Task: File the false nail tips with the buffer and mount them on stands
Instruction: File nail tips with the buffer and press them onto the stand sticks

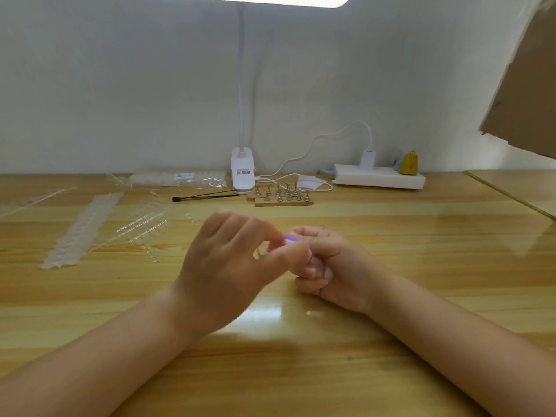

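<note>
My left hand (228, 266) and my right hand (334, 266) meet over the middle of the wooden table (421, 266). A small purple buffer (290, 238) shows between them, and my right hand's curled fingers grip it. With thumb and forefinger my left hand pinches something small against the buffer; it looks like a clear nail tip (261, 253), though blur hides it. Several metal stands (282, 194) sit on two wooden bases further back. Strips of clear nail tips (81, 230) lie at the left.
A clip-on lamp base (242, 171) stands at the wall with a bag of nail tips (177, 179) to its left. A black stick (204, 196) lies beside it. A white power strip (379, 179) with a plug and a yellow charm (408, 164) sits back right.
</note>
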`<state>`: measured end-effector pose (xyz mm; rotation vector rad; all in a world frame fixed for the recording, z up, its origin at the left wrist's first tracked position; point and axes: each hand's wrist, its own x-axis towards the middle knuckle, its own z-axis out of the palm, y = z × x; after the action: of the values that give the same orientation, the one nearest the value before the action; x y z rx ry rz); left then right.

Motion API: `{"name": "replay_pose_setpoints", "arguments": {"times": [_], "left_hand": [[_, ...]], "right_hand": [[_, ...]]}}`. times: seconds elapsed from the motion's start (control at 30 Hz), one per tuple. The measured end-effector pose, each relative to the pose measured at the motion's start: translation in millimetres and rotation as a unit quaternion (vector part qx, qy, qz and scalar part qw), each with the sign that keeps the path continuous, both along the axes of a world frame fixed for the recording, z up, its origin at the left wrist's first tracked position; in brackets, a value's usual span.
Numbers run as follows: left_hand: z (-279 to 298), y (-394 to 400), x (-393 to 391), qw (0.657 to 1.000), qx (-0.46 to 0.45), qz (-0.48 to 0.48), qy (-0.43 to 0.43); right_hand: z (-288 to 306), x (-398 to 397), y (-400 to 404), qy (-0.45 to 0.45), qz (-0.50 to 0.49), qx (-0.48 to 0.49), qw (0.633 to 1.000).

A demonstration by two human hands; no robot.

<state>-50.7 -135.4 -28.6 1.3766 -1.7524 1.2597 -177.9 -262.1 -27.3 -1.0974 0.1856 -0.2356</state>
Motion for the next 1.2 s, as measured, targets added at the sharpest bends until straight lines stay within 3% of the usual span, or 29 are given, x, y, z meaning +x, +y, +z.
{"name": "replay_pose_setpoints", "arguments": {"times": [0.13, 0.2, 0.33, 0.5, 0.63, 0.8, 0.93, 1.07, 1.2], "left_hand": [[1.4, 4.4, 16.0, 0.996, 0.035, 0.056, 0.059], [3.4, 4.3, 16.0, 0.995, 0.034, 0.036, 0.082], [1.8, 0.3, 1.8, 0.999, 0.019, -0.03, 0.015], [5.5, 4.5, 16.4, 0.997, 0.033, -0.003, 0.067], [3.8, 0.6, -2.0, 0.999, 0.0, -0.042, -0.008], [9.4, 5.1, 15.7, 0.999, 0.013, 0.007, 0.035], [7.5, 1.4, -2.0, 0.998, -0.011, -0.047, -0.038], [9.3, 3.4, 14.9, 1.0, 0.003, 0.015, 0.001], [8.8, 1.3, 1.1, 0.999, -0.011, -0.031, -0.034]], "right_hand": [[2.8, -0.9, -3.3, 0.001, -0.021, -0.002, 1.0], [2.9, -1.3, -3.0, -0.003, -0.031, -0.003, 1.0], [3.1, -2.6, 0.5, -0.001, 0.012, -0.015, 1.0], [4.9, -4.3, -1.9, 0.0, 0.052, 0.008, 0.999], [2.3, -3.4, 0.4, -0.002, 0.09, 0.015, 0.996], [5.2, -3.9, -1.0, 0.01, 0.077, 0.019, 0.997], [4.6, -3.6, 2.4, 0.012, 0.091, 0.012, 0.996], [5.8, -4.0, -0.5, 0.017, 0.073, 0.006, 0.997], [3.5, -3.7, 0.6, 0.014, 0.081, -0.006, 0.997]]}}
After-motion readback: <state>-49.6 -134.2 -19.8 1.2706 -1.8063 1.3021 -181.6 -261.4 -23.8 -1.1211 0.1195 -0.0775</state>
